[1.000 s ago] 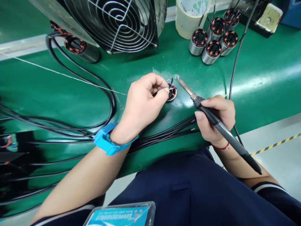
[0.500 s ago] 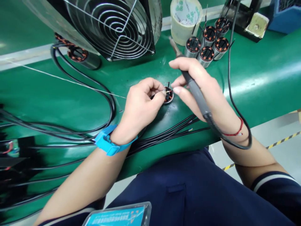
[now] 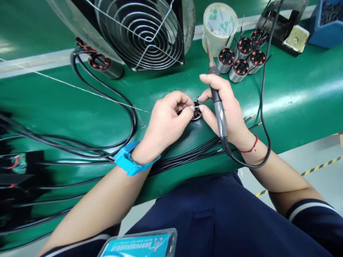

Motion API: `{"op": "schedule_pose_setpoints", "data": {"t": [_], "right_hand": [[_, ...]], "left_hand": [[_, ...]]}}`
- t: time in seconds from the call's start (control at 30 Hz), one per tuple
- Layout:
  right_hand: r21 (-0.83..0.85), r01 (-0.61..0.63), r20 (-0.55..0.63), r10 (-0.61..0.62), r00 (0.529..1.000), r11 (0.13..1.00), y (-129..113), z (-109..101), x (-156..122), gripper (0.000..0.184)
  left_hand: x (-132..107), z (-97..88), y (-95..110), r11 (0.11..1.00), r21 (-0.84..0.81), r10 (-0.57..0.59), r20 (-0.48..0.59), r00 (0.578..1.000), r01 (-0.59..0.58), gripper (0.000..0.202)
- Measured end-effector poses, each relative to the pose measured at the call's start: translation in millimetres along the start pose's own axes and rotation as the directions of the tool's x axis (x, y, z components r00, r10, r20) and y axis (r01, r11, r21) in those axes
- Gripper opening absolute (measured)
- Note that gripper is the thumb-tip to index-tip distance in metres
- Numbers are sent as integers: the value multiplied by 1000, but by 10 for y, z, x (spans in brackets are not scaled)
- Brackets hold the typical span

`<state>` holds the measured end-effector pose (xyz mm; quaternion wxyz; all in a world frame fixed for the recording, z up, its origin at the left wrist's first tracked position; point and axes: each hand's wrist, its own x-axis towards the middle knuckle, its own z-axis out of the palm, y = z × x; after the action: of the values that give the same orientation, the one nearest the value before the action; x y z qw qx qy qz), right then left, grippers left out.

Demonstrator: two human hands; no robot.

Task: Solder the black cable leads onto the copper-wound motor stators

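A small motor stator (image 3: 197,115) with copper windings stands on the green bench, partly hidden by my fingers. My left hand (image 3: 170,117), with a blue strap at its wrist, is closed at the stator's left rim; thumb and forefinger pinch the end of a black cable (image 3: 179,112) over it. A soldering iron (image 3: 220,116) lies across my right hand (image 3: 230,112), its tip pointing up and away from the stator. The right thumb and forefinger reach to thin wires at the stator's right side. Whether they pinch a wire is too small to tell.
Several finished-looking stators (image 3: 239,68) stand beside a tape roll (image 3: 207,25) at the back. A fan (image 3: 150,37) leans over the bench's far side. Black cables (image 3: 187,157) run close in front of my hands. The iron's cord (image 3: 264,89) loops on the right, near an iron stand (image 3: 296,39).
My right hand has turned, so the soldering iron stands more upright, and its thumb has closed in on the stator. My left hand keeps its pinch. The whole view has shifted slightly.
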<state>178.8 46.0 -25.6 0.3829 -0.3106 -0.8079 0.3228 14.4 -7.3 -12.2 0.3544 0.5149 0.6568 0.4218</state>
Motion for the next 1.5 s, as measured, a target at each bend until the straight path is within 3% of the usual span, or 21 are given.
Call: {"op": "schedule_pose_setpoints", "data": {"t": [0.2, 0.4, 0.63, 0.8, 0.93, 1.03, 1.27, 1.5], "right_hand": [[-52, 57, 4, -57, 998, 997, -51, 77, 50, 46], [-105, 100, 4, -100, 995, 989, 67, 81, 15, 34], [-108, 99, -8, -100, 995, 989, 78, 85, -10, 35], [-131, 124, -19, -127, 992, 984, 96, 93, -11, 36], [-73, 48, -8, -49, 999, 996, 122, 105, -24, 41], [-43, 9, -15, -10, 1000, 999, 118, 113, -33, 43], [-15, 45, -53, -45, 998, 999, 82, 117, -27, 49], [51, 47, -89, -42, 995, 998, 77, 154, -26, 48]], "left_hand": [[-4, -16, 13, 996, -91, -17, 10, 1000, 18, 16], [6, -73, -12, 963, -225, -136, 70, 988, 149, 11], [33, -56, -16, 928, -325, -184, 29, 982, 184, 16], [34, -37, -34, 931, -314, -198, -10, 980, 185, 12], [22, -28, -52, 943, -298, -166, -28, 986, 150, 8], [4, -24, -58, 955, -270, -130, -26, 991, 119, 6], [-23, -77, -22, 997, -82, 10, -14, 1000, -11, 5], [-11, -71, 42, 967, -215, -120, 76, 990, 134, 8]]}}
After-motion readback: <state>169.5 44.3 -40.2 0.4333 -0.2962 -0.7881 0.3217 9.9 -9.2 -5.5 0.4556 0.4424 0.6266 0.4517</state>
